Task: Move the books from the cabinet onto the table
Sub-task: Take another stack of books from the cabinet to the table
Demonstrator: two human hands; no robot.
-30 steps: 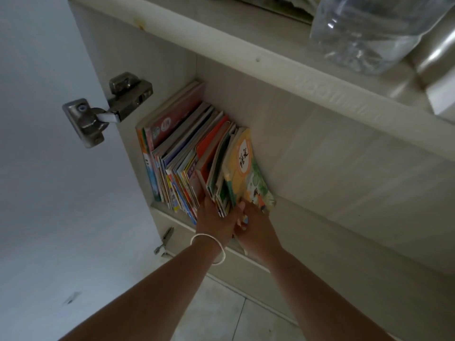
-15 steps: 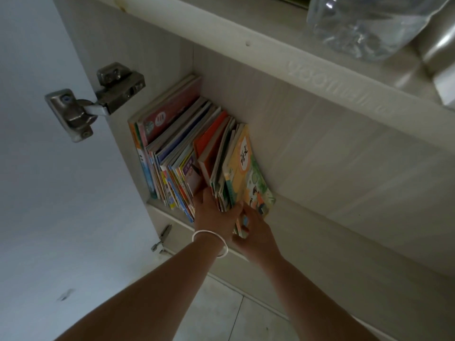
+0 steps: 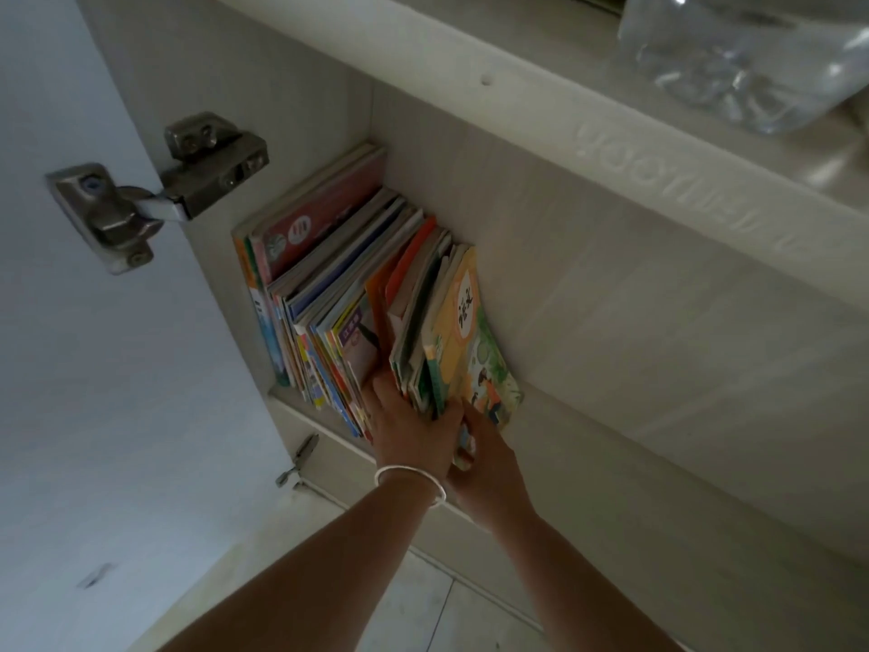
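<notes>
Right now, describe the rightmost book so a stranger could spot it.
Look inside the open cabinet, at the row of books standing against its left wall. The yellow-covered book ends that row on the right, gripped by the right hand; only it shows a white oval label.

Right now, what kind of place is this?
Probably a home, at a low storage cabinet with its door swung open on a metal hinge. Colourful, thin books that look like children's schoolbooks stand inside, a clear plastic bottle sits on top, and the floor below is tiled.
</notes>
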